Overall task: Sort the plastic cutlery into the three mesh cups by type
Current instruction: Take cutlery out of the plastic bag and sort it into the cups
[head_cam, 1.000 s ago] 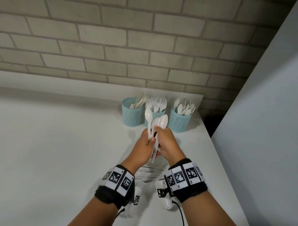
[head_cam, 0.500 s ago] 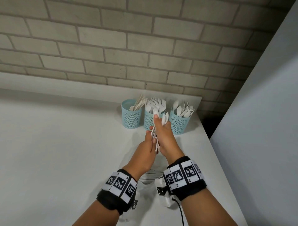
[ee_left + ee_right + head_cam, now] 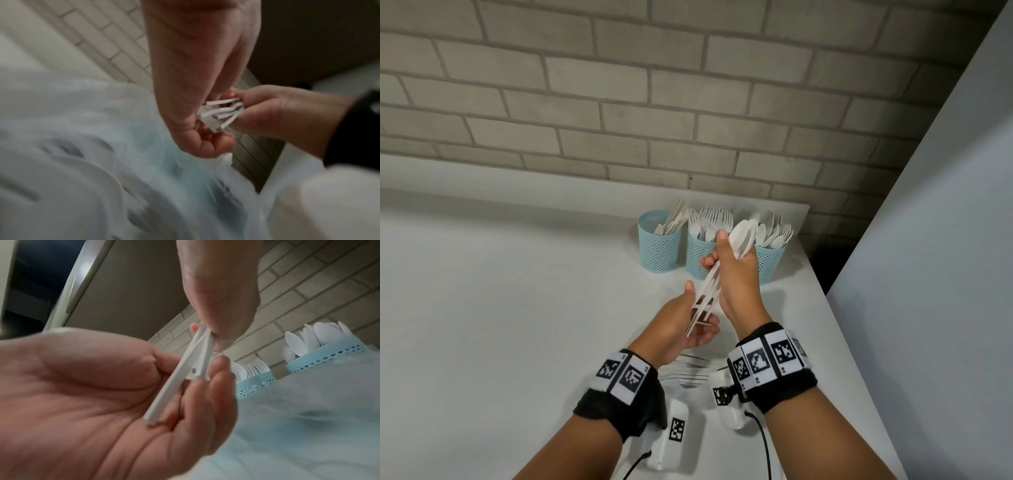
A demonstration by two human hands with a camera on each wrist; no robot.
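Three blue mesh cups stand in a row at the table's back right: the knife cup [image 3: 659, 250], the fork cup [image 3: 702, 257] and the spoon cup [image 3: 772, 263]. My right hand [image 3: 736, 274] grips a bundle of white spoons [image 3: 742, 236] just in front of the fork and spoon cups, bowls up and handles slanting down to the left. Below it my left hand [image 3: 690, 330] lies open, palm up, with the handle ends [image 3: 176, 382] resting against its fingers. The left wrist view shows the same handle ends [image 3: 221, 112] between both hands.
More white cutlery [image 3: 688, 373] lies on the white table [image 3: 500, 325] under my wrists. A brick wall [image 3: 688, 102] runs behind the cups. The table's right edge lies close to the spoon cup, with a grey panel [image 3: 928, 274] beyond it.
Both hands held the spoon bundle before. Now the right hand alone grips it, higher and further right toward the spoon cup, while the left hand has let go and opened beneath the handles.
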